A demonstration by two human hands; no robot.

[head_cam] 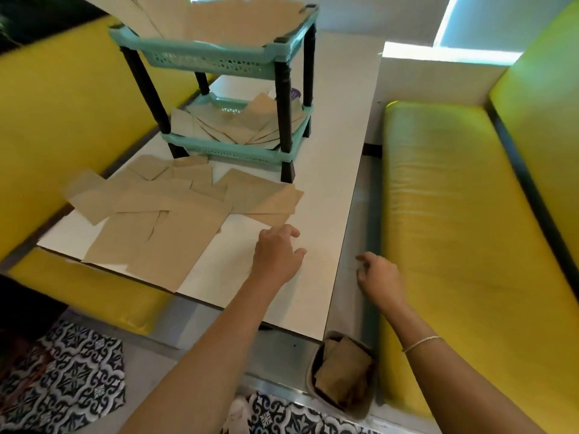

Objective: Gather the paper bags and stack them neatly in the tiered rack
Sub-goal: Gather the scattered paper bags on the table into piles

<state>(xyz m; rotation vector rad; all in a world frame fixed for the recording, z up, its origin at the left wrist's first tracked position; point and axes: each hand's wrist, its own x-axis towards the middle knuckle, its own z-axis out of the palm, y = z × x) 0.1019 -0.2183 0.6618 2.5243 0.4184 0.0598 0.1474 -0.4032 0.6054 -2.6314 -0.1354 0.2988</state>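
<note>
Several flat brown paper bags (163, 211) lie scattered and overlapping on the left half of the white table (326, 183). Behind them stands the teal tiered rack (216, 56) with black legs. Its top tier holds large brown bags (238, 21), and its bottom tier (232, 148) holds a fanned heap of smaller ones. My left hand (277, 255) hovers over bare tabletop just right of the scattered bags, fingers loosely curled, holding nothing. My right hand (377, 277) hangs past the table's right edge, fingers loosely curled and holding nothing.
Yellow cushioned benches flank the table on the left (62, 120) and right (463, 220). A small bin (344, 374) holding more brown bags sits on the floor below the table's near corner. Patterned black-and-white tiles (72, 377) cover the floor.
</note>
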